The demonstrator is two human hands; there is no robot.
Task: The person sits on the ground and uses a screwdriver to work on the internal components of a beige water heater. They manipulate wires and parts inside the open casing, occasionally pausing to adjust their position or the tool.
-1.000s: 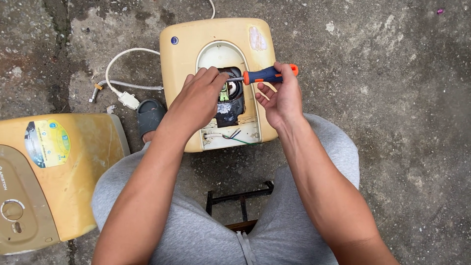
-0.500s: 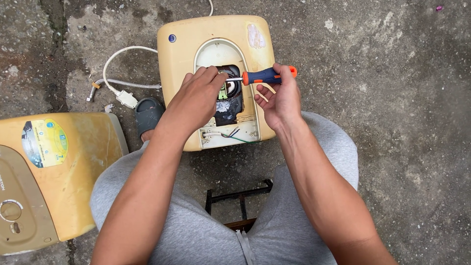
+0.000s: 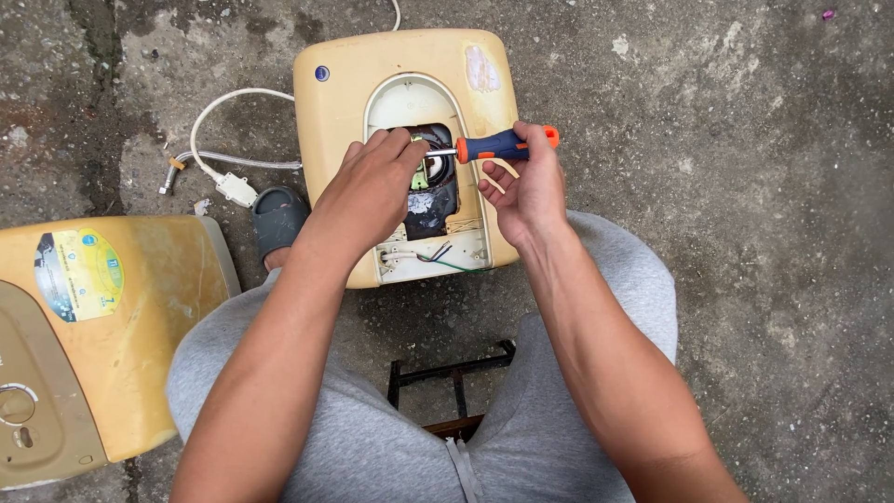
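round yellow-blue label [image 3: 79,275] | on left casing [image 3: 140,373] | small blue badge [image 3: 321,74], perhaps logo

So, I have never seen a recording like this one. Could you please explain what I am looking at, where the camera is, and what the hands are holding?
The camera sits on a person's head and looks down, so you see their own arms, their grey trousers and the concrete ground. No machine works here, only two bare hands. The right hand holds a screwdriver with a blue and orange handle, its tip pointing into the open panel of a yellowish appliance lying on the ground. The left hand rests at that opening, its fingers by the dark parts inside. A white cable trails to the left of the appliance, and a second yellowish casing lies at the lower left. A dark stool frame shows between the knees.
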